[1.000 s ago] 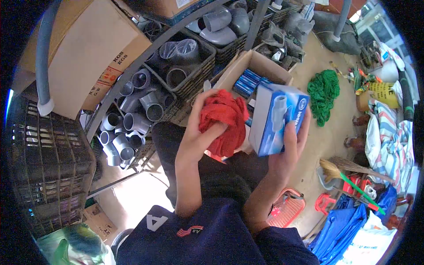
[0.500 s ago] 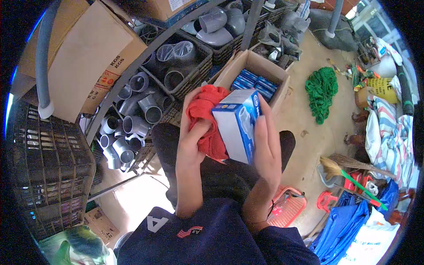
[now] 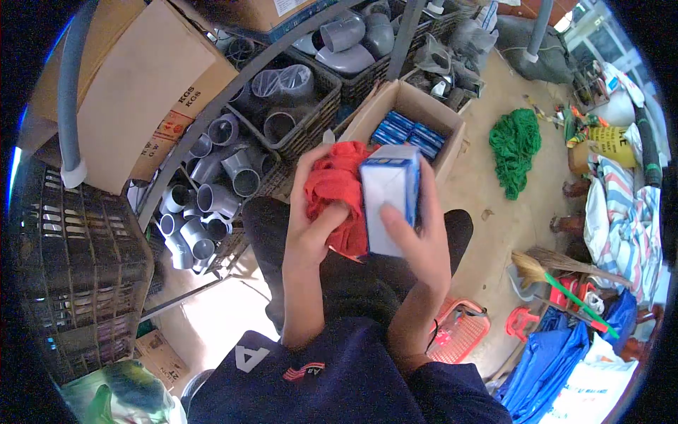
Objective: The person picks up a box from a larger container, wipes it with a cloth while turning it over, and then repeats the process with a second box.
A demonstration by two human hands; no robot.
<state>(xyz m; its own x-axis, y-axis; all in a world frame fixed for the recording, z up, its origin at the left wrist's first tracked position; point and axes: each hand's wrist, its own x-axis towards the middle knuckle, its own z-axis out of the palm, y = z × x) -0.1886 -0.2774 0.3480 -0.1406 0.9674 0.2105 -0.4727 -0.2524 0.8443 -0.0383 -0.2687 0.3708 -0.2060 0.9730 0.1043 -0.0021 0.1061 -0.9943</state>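
My left hand (image 3: pixel 308 230) is closed around a bunched red cloth (image 3: pixel 339 173), its thumb pressed into the folds. In my right hand (image 3: pixel 427 244) is a small white and blue carton (image 3: pixel 383 185), gripped with the thumb across its white face and the fingers along the far blue side. The cloth touches the carton's left side. Both are held above my lap. Just beyond them stands an open cardboard box (image 3: pixel 369 121) with several blue cartons (image 3: pixel 411 133) inside.
Black crates (image 3: pixel 328 106) of grey pipe fittings (image 3: pixel 239 173) stand ahead and left, beside a metal rack bar (image 3: pixel 247 74). A large black crate (image 3: pixel 92 240) is at far left. On the floor to the right lie a green net (image 3: pixel 515 148), a red plastic basket (image 3: pixel 462 328) and a broom (image 3: pixel 530 268).
The carton has turned so its white face points more toward me, and my right thumb has moved onto that face. The red cloth has shifted slightly right with my left hand.
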